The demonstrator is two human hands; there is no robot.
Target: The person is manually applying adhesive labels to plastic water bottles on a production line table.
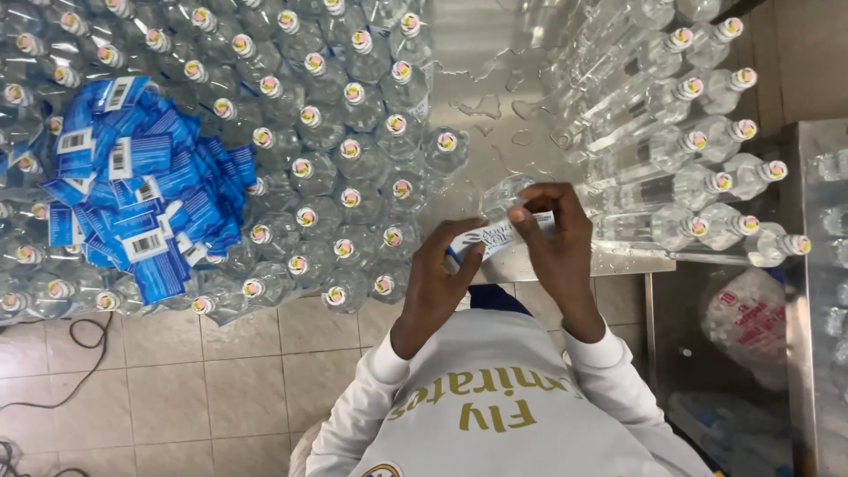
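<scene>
Both hands are working together at the near edge of the wet steel table [495,53]: the left hand [439,278] is pinching one end of a white and blue label [495,240] between thumb and curled fingers, while the right hand [555,237] is closing over the other end, its fingers bent down and pressing the strip against a clear plastic bottle [505,196] lying just behind it. Neither hand is standing open; each is gripping the label, and the right one is also touching the bottle's side. Judging from this, the main risk is the label going on crooked or creased, since the bottle is round and appears to be resting loosely on a surface that is showing puddles of water, so it could be rolling or sliding under the pressure. Wet fingers or a wet bottle wall could also be keeping the strip from sticking. To the left, a dense block of upright capped bottles [353,168] is standing close by the left elbow's path, and a heap of loose blue labels [141,185] is lying on top of them; a careless sweep could be knocking bottles over or scattering that heap. To the right, a row of bottles lying on their sides [671,168] is sitting near the right wrist.
</scene>
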